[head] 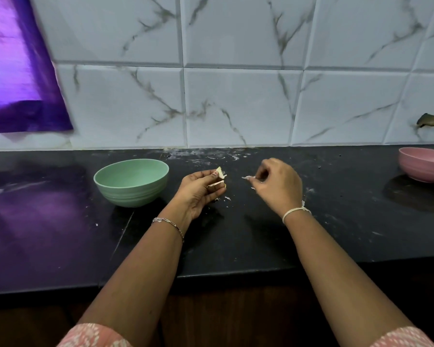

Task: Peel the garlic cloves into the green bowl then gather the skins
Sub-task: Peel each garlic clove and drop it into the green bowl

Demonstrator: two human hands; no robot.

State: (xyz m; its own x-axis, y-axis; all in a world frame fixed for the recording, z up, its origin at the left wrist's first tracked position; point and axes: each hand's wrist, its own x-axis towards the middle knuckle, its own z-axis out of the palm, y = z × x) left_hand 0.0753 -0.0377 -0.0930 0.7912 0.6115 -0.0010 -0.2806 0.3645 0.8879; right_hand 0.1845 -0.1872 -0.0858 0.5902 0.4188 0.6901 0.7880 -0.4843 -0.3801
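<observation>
At the far left a purple sheet [18, 71] hangs against the tiled wall, above the dark surface [236, 241]. Next comes the green bowl [125, 194], upright on the surface. No clove shows in the part of its inside that can be seen, though the near rim hides the bottom.

Just right of the bowl and clear of it, the left hand [198, 191] is raised with its fingers curled, the thumb and fingertips pinching a garlic clove [220, 172] that looks partly bared. Below it a few scraps of skin [227, 198] lie on the surface.

Near it, but not touching, the right hand [278, 184] has its fingers closed in a pinch on a strip of skin [248, 177], held apart from the clove. At the far right edge stands a pink bowl [424, 167]; its contents cannot be seen.

By my reading the task is early or midway: peeling is under way on this clove, nothing is plainly in the green bowl, and the skins are not yet gathered.

Count: two bowls, one green and one pink; one clove in view; one strip in the fingers; a few loose scraps, too small to number exactly.
</observation>
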